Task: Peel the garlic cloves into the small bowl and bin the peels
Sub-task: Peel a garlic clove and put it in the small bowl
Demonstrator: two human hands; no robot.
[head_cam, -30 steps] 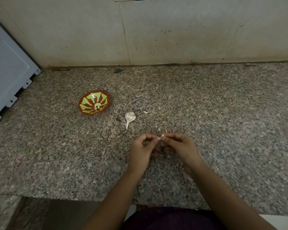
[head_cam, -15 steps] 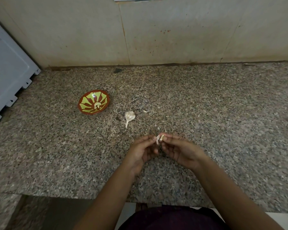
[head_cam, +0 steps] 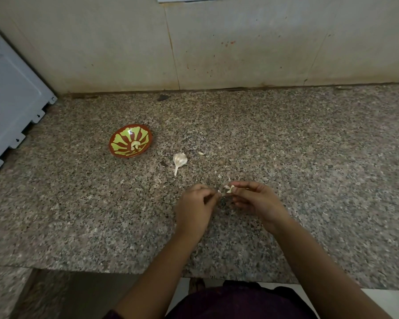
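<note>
**Clove pinched at the fingertips, bowl far off to their left**

The small bowl (head_cam: 130, 140), red-brown with a yellow-green leaf pattern, sits on the granite countertop (head_cam: 309, 169), beyond the fingers and well to their left. In it lie pale peeled cloves (head_cam: 135, 145), grouped near the middle; how many cannot be told.

The right hand (head_cam: 256, 201) holds a garlic clove (head_cam: 229, 188) pinched between thumb and forefinger, its other fingers curled loosely below. The clove sticks out past the right fingertips (head_cam: 236, 187) toward the left hand (head_cam: 196, 206), above the countertop. The left hand's thumb and forefinger are closed narrowly on a small flake of peel (head_cam: 219, 192), just beside the clove; whether the flake is attached to it cannot be told. The two sets of fingertips are close but apart.

The clove is too small to read its long axis surely; loose white skin flares from its end on the left hand's side, up and away from the right fingers.

A garlic bulb (head_cam: 179, 160) lies on the countertop beyond the left fingertips (head_cam: 214, 195). Its long axis runs near to far, the fat head away from the fingers and the stalk pointing back toward the person, slightly left. A pale scrap (head_cam: 201, 153) lies just right of the bulb, beyond both hands. A grey appliance panel (head_cam: 12, 100) leans at the far left.
</note>
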